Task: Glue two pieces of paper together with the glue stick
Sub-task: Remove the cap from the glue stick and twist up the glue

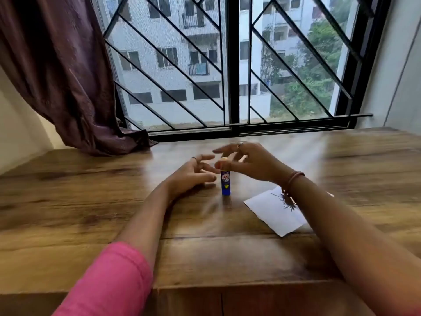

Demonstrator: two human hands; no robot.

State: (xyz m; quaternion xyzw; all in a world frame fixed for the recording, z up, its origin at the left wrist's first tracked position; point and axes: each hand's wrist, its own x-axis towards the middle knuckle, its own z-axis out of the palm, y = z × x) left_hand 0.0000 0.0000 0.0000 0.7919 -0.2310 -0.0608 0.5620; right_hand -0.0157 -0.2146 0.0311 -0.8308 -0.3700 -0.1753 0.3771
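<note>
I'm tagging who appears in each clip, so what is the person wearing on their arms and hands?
The left arm has a pink sleeve; the left hand wears a dark ring. The right arm is bare, with a reddish thread band at the wrist, dark tassels hanging from it, and the right hand wears a ring.

We see soft daylight from the window glaring on the wooden table; hands blur, edges bow.

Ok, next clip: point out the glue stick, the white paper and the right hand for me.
glue stick [226, 184]: head view, on the blue labelled barrel, standing upright on the table.
white paper [271, 213]: head view, on the bare sheet left of the right forearm.
right hand [252, 161]: head view, on the middle of the hand, at the stick's top.
</note>
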